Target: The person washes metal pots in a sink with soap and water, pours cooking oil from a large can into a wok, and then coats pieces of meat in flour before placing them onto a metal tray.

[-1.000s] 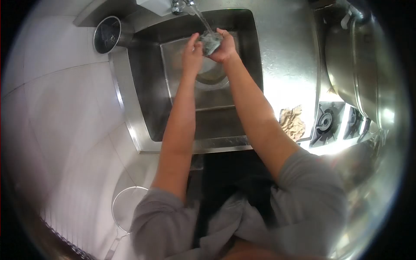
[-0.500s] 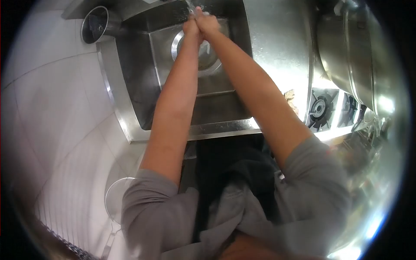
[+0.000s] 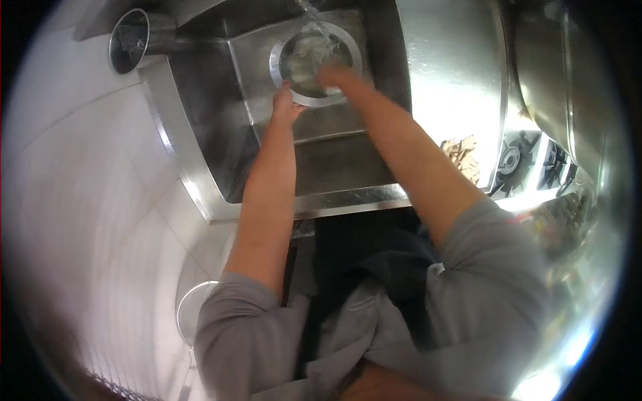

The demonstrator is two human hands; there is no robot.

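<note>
In the sink (image 3: 334, 167) a round metal bowl (image 3: 275, 63) with a broad shiny rim sits under a stream of running water (image 3: 311, 10). Water and something pale fill its inside; I cannot make out what the pale stuff is. My left hand (image 3: 286, 105) grips the bowl's near left rim, thumb on top and fingers beneath. Over the bowl's right side, my right hand (image 3: 336, 77) reaches in at the water. Motion smears its fingers, and whether they hold anything is hidden.
A metal cylindrical container (image 3: 130, 41) is at the sink's upper left corner. Crumpled brown paper (image 3: 461, 157) lies on the steel counter (image 3: 451, 67) at right. Beyond it are a gas burner (image 3: 511, 160) and a large metal pot (image 3: 545, 73). A round wire-handled strainer (image 3: 190, 304) is at lower left.
My hands were together under the running water above the bowl. They have come apart and down: the left has taken the bowl's rim, the right has moved over the bowl.
</note>
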